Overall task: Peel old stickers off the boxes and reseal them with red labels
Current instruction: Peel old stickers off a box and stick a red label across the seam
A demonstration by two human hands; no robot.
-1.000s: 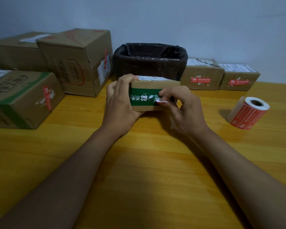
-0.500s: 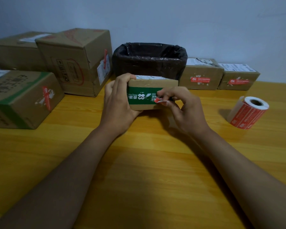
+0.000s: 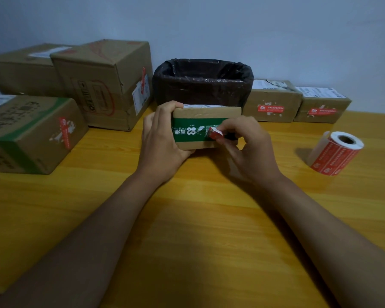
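**Currently: Sticker Removal on the Green-Banded Box**

Centrally on the yellow wooden bench (image 3: 187, 230), a small cardboard box (image 3: 206, 112) stands just in front of a bin lined with a black bag (image 3: 202, 85). A green band crosses the box's near face, carrying white characters, a white knot-shaped logo and the words "Hong Ko…" printed upside down (the remainder is hidden behind the right hand).

The left hand (image 3: 160, 141) grips the box's left end: the fingers (image 3: 165, 112) curl over the top edge and the thumb runs under the near face. The right hand (image 3: 249, 147) pinches a small red-and-white sticker (image 3: 215, 134) between thumb and forefinger at the right part of the green band. The sticker is partly lifted, its white edge curled away from the face.

A roll of red labels (image 3: 336, 153) lies on its side at the right, well apart from the box; its white print is too small to read.

Two small boxes (image 3: 296, 103) stand to the right of the bin, each with a red label on its near face and a white shipping slip on top. Three larger boxes (image 3: 53, 103) stand at the left; two show red labels, and the nearest carries dark characters and a green stripe.
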